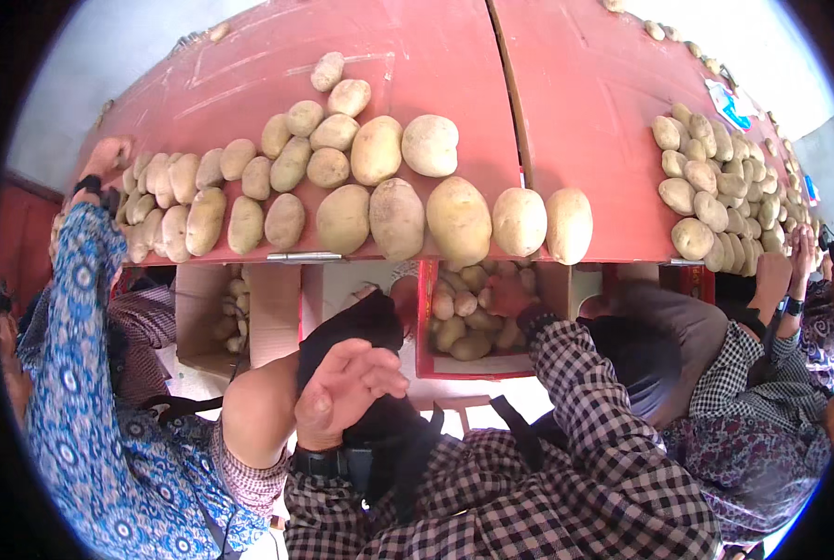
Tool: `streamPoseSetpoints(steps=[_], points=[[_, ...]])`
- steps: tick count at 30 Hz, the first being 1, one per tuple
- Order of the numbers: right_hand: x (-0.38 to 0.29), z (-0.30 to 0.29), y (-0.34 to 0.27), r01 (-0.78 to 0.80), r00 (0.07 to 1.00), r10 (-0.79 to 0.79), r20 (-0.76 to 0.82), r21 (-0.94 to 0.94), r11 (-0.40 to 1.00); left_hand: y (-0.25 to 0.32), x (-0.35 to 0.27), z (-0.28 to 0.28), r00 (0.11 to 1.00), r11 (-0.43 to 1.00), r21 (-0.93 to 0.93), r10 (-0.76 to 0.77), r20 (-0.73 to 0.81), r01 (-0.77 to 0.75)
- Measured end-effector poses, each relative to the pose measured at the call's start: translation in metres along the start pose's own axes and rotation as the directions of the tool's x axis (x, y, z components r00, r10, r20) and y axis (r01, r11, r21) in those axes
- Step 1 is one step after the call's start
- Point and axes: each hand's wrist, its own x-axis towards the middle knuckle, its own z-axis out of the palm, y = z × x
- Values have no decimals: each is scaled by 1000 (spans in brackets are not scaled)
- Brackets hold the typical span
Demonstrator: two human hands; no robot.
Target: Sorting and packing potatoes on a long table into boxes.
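My left hand point(347, 388) is raised above my lap with its palm turned up. Its fingers are loosely bent and hold nothing. My right hand point(509, 297) reaches down into a red-edged cardboard box point(564, 287) below the table edge. Loose potatoes point(469, 344) lie around it in the box; the hand is blurred, so its grip is unclear. On the red table, a front row of large potatoes point(459, 218) runs along the edge. Behind that row sit more potatoes point(377, 150), smaller ones reaching toward the far left.
To my left, a person's hand point(109, 155) is by potatoes on the table. Another cardboard box point(277, 308) with potatoes stands below. A potato pile point(725, 182) lies at right, near other people's hands point(802, 252). A gap point(508, 77) divides the tabletop; a metal latch point(305, 257) sits at its edge.
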Motion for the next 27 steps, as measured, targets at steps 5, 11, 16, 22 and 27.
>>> streamPoseSetpoints(steps=[5,11,16,22,27], points=[[-26,-33,-24,-250,965,262,5,319,914,-2,0,5,1000,1000,23,5,6,-6],[-97,-158,-89,33,999,-24,-23,769,639,-4,0,10,999,999,31,32,26,-33],[-102,-279,-124,308,945,-7,-328,878,366,-8,7,14,1000,1000,27,3,-3,-3],[0,-337,-119,69,936,166,-311,624,779,2,2,10,999,999,-15,39,30,-39],[71,-321,-109,-199,940,270,-207,310,930,8,-8,5,998,997,-57,56,16,-55]])
